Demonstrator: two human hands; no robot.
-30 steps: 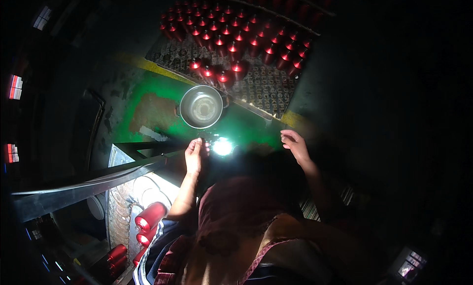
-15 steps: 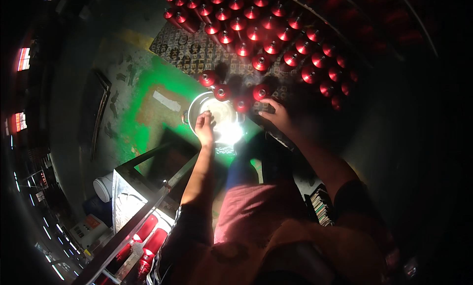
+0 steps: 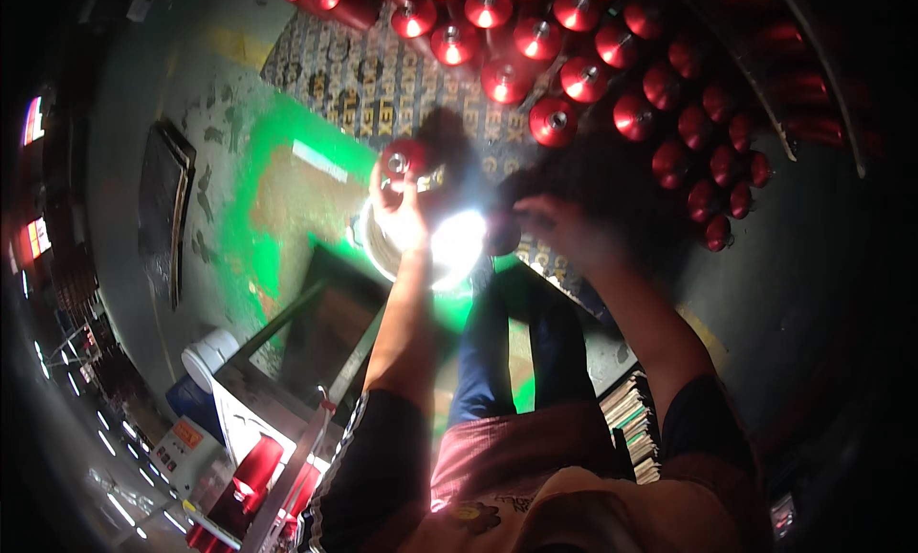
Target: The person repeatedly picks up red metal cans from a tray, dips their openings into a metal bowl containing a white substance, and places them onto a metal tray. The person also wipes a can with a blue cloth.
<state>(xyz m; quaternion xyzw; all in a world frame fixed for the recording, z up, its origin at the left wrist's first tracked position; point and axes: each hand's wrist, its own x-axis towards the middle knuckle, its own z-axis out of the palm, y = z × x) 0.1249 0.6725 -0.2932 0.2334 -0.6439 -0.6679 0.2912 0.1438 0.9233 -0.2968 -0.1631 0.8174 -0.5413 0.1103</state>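
Observation:
My left hand (image 3: 406, 220) reaches over a round pale basin (image 3: 380, 257) that is partly lost in bright glare. Its fingers bend around a red metal cylinder (image 3: 403, 156) with a silver neck, at the basin's far edge. My right hand (image 3: 564, 230), blurred and in shadow, is to the right of the basin. Nearest to it is a dark, rounded cylinder top (image 3: 503, 236), and whether the fingers touch it is unclear. Beyond both hands stand several more red cylinders (image 3: 553, 122) with silver necks.
The cylinders stand on a printed board (image 3: 354, 85). A dark flat panel (image 3: 164, 209) lies at far left. Near left are a metal frame (image 3: 330, 386), a white bucket (image 3: 210, 354) and more red cylinders (image 3: 256, 472). Stacked sheets (image 3: 631, 424) sit near my right arm.
My left hand has moved from over the basin to a red cylinder at its far side. My right hand has moved away from the cylinder it was beside. The view has shifted.

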